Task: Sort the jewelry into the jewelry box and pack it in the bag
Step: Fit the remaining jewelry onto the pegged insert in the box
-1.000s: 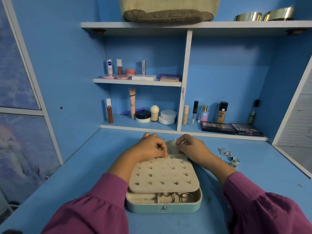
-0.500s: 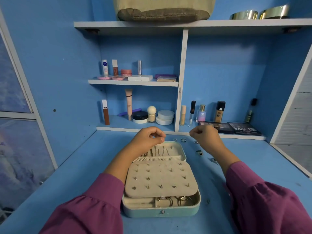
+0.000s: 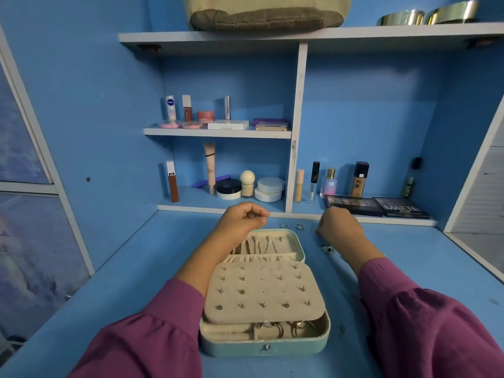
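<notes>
The teal jewelry box (image 3: 297, 347) lies open in the middle of the desk. Its cream earring panel (image 3: 263, 291) carries several studs, and rings (image 3: 275, 330) sit in the front compartment. Necklaces (image 3: 253, 246) hang in the lid at the back. My left hand (image 3: 241, 218) hovers over the lid's far left corner with its fingers curled and thumb against forefinger; I see nothing in it. My right hand (image 3: 339, 226) is right of the lid, low over the desk, its fingertips hidden. Two loose rings (image 3: 299, 226) lie between my hands. The beige bag (image 3: 266, 12) stands on the top shelf.
A small silver piece (image 3: 327, 248) lies on the desk under my right wrist. Cosmetics bottles (image 3: 331, 184) and palettes (image 3: 376, 207) line the lower shelf just behind my hands. Metal bangles (image 3: 425, 17) sit on the top shelf at the right.
Both hands have left the box lid. My left hand rose and drew back over the lid's corner, and my right hand moved right and away, to the desk beside the loose rings.
</notes>
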Motion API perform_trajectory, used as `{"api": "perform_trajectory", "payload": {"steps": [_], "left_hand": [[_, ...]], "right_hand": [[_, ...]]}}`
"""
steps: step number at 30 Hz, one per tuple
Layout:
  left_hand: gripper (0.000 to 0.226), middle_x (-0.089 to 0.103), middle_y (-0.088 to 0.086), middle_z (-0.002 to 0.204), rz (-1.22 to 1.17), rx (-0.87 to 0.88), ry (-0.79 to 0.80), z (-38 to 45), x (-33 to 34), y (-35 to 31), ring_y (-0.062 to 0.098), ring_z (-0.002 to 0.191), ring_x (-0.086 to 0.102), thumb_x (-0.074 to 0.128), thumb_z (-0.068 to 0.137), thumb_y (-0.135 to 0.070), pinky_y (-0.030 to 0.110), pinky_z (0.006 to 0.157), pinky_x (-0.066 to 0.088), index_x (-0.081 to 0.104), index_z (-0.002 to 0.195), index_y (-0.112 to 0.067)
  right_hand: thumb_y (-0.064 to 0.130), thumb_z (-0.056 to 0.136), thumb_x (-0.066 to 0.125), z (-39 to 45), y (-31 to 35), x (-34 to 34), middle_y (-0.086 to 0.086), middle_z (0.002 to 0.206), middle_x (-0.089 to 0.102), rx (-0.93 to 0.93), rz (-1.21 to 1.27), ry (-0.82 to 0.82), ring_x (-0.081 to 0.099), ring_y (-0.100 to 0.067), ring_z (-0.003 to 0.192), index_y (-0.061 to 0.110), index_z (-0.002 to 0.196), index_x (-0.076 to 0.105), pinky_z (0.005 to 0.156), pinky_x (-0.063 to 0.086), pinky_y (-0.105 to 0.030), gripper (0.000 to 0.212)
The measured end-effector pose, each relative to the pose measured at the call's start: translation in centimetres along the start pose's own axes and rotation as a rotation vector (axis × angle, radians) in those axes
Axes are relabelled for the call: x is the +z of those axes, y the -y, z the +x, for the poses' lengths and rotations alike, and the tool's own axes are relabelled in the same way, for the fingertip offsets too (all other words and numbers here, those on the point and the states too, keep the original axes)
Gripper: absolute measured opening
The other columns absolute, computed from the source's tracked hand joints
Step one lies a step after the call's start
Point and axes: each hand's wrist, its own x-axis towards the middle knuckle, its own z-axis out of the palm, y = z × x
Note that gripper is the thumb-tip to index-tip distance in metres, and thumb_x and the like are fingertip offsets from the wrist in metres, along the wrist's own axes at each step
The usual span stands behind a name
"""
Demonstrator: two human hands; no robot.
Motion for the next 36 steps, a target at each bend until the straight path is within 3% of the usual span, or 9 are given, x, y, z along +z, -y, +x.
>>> {"api": "perform_trajectory", "payload": {"steps": [4, 9, 16, 19, 23, 25, 29, 31, 36], "left_hand": [[0.014, 0.068, 0.01, 0.106, -0.016, -0.006, -0.013, -0.2, -0.1, -0.2, 0.014, 0.093, 0.063, 0.062, 0.089, -0.007, 0.015, 0.077, 0.05, 0.069, 0.092, -0.019], [0.013, 0.069, 0.004, 0.104, -0.015, -0.011, -0.017, -0.4, -0.2, -0.4, 0.005, 0.084, 0.061, 0.061, 0.09, -0.009, 0.002, 0.056, 0.041, 0.068, 0.098, -0.017], [0.013, 0.069, -0.001, 0.103, -0.018, -0.019, 0.0, -0.5, -0.3, -0.5, 0.002, 0.085, 0.061, 0.061, 0.09, -0.01, 0.002, 0.054, 0.041, 0.067, 0.098, -0.018], [0.013, 0.069, -0.001, 0.102, -0.018, -0.02, 0.005, -0.5, -0.3, -0.6, 0.001, 0.084, 0.061, 0.062, 0.09, -0.01, 0.002, 0.054, 0.041, 0.068, 0.098, -0.018], [0.014, 0.069, 0.002, 0.104, -0.022, -0.017, 0.016, -0.6, -0.3, -0.5, 0.0, 0.081, 0.06, 0.061, 0.09, -0.007, 0.002, 0.054, 0.04, 0.067, 0.098, -0.016], [0.013, 0.069, 0.004, 0.104, -0.016, -0.016, 0.032, -0.6, -0.3, -0.5, -0.001, 0.08, 0.06, 0.061, 0.089, -0.006, 0.002, 0.054, 0.04, 0.067, 0.097, -0.016], [0.013, 0.069, 0.006, 0.103, -0.003, -0.021, 0.062, -0.6, -0.3, -0.4, -0.006, 0.074, 0.06, 0.062, 0.089, -0.008, 0.002, 0.055, 0.04, 0.067, 0.096, -0.017], [0.013, 0.07, 0.007, 0.104, -0.006, -0.025, 0.07, -0.6, -0.3, -0.3, -0.008, 0.072, 0.06, 0.062, 0.089, -0.008, 0.002, 0.055, 0.04, 0.067, 0.096, -0.018], [0.013, 0.069, 0.009, 0.108, -0.01, -0.027, 0.082, -0.7, -0.4, -0.3, 0.001, 0.079, 0.06, 0.063, 0.089, -0.01, 0.004, 0.055, 0.04, 0.067, 0.095, -0.02]], "right_hand": [[0.015, 0.089, 0.061, -0.3, 0.2, -0.1, -0.008, 0.087, 0.058, -0.025, -0.024, 0.041, 0.056, -0.025, 0.08, 0.006, 0.101, 0.064, 0.071, 0.048, -0.031, 0.016], [0.018, 0.088, 0.06, -0.9, 0.2, -0.5, -0.004, 0.072, 0.05, -0.054, -0.047, 0.088, 0.052, -0.025, 0.075, 0.009, 0.082, 0.052, 0.064, 0.041, -0.029, 0.013], [0.019, 0.091, 0.057, -0.9, 0.2, -0.4, -0.004, 0.069, 0.047, -0.067, -0.003, 0.133, 0.052, -0.025, 0.075, 0.012, 0.071, 0.045, 0.053, 0.034, -0.026, 0.024], [0.02, 0.092, 0.053, -0.9, 0.6, -0.7, -0.006, 0.068, 0.047, -0.035, 0.1, 0.135, 0.049, -0.024, 0.071, 0.007, 0.076, 0.05, 0.057, 0.035, -0.027, 0.021], [0.014, 0.094, 0.05, -1.1, 1.1, -2.3, -0.007, 0.058, 0.036, -0.065, 0.277, 0.077, 0.033, -0.019, 0.052, 0.008, 0.061, 0.04, 0.052, 0.026, -0.028, 0.035], [0.012, 0.094, 0.047, -1.5, 1.2, -3.1, -0.009, 0.062, 0.036, -0.082, 0.339, 0.031, 0.028, -0.018, 0.052, 0.007, 0.066, 0.042, 0.05, 0.022, -0.028, 0.029], [0.012, 0.096, 0.044, -1.6, 1.4, -3.7, -0.028, 0.08, 0.058, -0.098, 0.476, -0.037, 0.046, -0.022, 0.061, -0.011, 0.085, 0.059, 0.056, 0.036, -0.028, 0.03], [0.011, 0.098, 0.041, -1.8, 1.6, -4.2, -0.02, 0.085, 0.065, -0.118, 0.571, -0.072, 0.057, -0.023, 0.071, -0.011, 0.089, 0.062, 0.062, 0.042, -0.029, 0.032], [0.011, 0.096, 0.039, -2.3, 2.3, -5.2, -0.004, 0.07, 0.065, -0.237, 0.732, -0.228, 0.059, -0.02, 0.068, -0.006, 0.083, 0.059, 0.057, 0.044, -0.025, 0.03]]}}
